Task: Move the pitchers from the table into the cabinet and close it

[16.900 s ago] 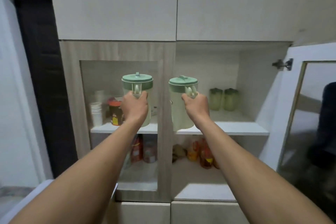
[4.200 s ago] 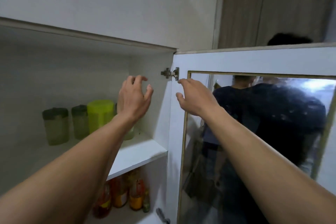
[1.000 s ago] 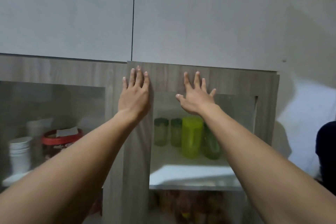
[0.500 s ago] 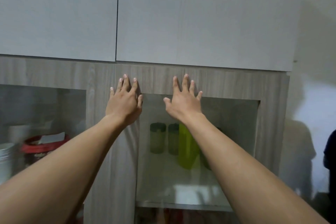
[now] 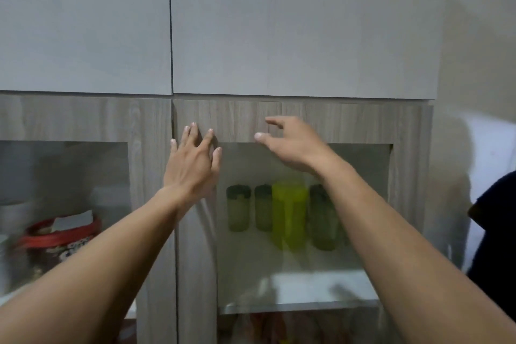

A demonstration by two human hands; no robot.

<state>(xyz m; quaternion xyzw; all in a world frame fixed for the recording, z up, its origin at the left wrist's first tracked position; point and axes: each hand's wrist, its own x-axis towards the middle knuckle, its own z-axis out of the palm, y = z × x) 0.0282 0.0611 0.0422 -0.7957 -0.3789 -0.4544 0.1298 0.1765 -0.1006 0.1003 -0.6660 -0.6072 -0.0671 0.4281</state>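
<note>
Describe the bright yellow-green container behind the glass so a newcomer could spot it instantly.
Look through the right glass cabinet door to the white shelf. Four containers stand in a row; the yellow-green container is third from left, taller and far brighter than the dull dark-lidded green ones beside it.

Dim, flat indoor light. Soft shadows fall on the wall point(image 5: 474, 109) at right. The glass door point(image 5: 304, 232) blurs its contents hazily; wide-angle bending shows toward the edges.

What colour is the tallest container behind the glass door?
Bright yellow-green; the tallest container shows best in the head view.
</note>
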